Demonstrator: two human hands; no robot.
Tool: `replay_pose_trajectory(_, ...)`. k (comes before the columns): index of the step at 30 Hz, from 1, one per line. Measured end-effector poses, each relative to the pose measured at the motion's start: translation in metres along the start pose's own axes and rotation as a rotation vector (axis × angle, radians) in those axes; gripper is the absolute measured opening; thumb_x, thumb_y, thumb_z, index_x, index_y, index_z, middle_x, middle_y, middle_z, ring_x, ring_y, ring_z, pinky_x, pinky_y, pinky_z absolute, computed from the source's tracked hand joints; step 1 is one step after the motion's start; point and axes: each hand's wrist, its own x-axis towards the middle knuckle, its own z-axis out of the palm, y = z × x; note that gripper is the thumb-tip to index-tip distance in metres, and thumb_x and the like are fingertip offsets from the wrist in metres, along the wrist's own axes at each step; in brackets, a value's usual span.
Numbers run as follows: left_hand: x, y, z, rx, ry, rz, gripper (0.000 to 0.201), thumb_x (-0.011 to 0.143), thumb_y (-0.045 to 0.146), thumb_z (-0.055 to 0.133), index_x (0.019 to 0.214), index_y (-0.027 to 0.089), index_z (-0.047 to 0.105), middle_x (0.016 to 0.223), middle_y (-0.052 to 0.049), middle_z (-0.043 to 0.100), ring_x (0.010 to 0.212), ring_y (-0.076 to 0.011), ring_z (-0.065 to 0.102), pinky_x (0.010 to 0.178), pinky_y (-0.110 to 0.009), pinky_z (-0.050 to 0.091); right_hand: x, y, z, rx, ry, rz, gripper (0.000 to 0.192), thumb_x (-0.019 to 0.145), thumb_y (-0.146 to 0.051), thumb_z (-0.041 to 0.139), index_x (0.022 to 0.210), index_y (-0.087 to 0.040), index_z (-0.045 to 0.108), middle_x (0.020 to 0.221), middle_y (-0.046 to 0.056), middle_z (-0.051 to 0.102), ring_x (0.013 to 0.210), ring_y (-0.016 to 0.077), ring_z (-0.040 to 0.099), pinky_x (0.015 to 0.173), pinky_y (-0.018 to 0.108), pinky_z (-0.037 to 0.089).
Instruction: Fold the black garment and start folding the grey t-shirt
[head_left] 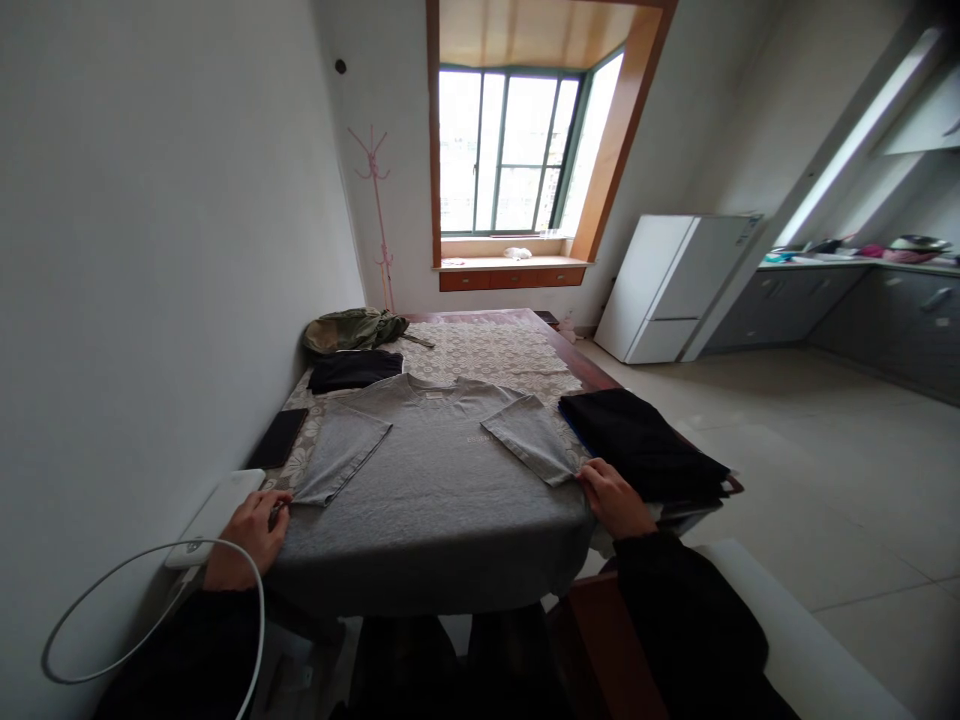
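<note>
A grey T-shirt lies spread on the table, collar away from me, its lower part hanging over the near edge. Both sleeves are turned inward over the front. My left hand pinches the edge of the shirt by the left sleeve's tip, beside a white power bank. At the other side my right hand has its fingers closed on the shirt by the right sleeve's cuff. Close to that hand is a stack of folded black clothes.
A black phone, a folded dark garment and a green bag line the table's left side by the wall. A lace tablecloth covers the table. A white cable loops over my left forearm.
</note>
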Motion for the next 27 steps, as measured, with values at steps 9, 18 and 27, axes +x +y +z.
replay_pose_trajectory(9,0.011,0.039,0.001,-0.117,-0.147,0.304,0.034,0.091,0.039,0.049,0.113,0.024,0.071,0.123,-0.008,0.074,0.121,-0.0268,0.066,0.109,-0.042,0.050,0.015,-0.030,-0.003,-0.021,-0.098,-0.345,0.035,0.095,-0.008,0.045,0.116,-0.022,0.068,0.124,0.010,0.068,0.119,0.0261,0.061,0.105,0.041,0.047)
replay_pose_trajectory(18,0.012,0.048,0.007,-0.160,-0.105,0.156,0.036,0.091,0.052,0.052,0.106,0.024,0.069,0.114,-0.010,0.076,0.110,-0.0286,0.070,0.100,-0.041,0.055,0.020,-0.040,0.013,0.076,-0.012,-0.050,0.024,0.104,-0.026,0.042,0.099,-0.024,0.065,0.097,0.006,0.072,0.090,0.0224,0.068,0.081,0.033,0.052)
replay_pose_trajectory(27,0.012,0.041,0.014,-0.153,-0.067,0.115,0.036,0.094,0.055,0.047,0.093,0.025,0.068,0.101,-0.010,0.077,0.102,-0.0294,0.071,0.095,-0.040,0.056,0.013,-0.046,0.012,0.117,-0.050,-0.081,0.020,0.101,-0.025,0.048,0.097,-0.026,0.068,0.111,0.006,0.073,0.103,0.0232,0.068,0.092,0.037,0.055)
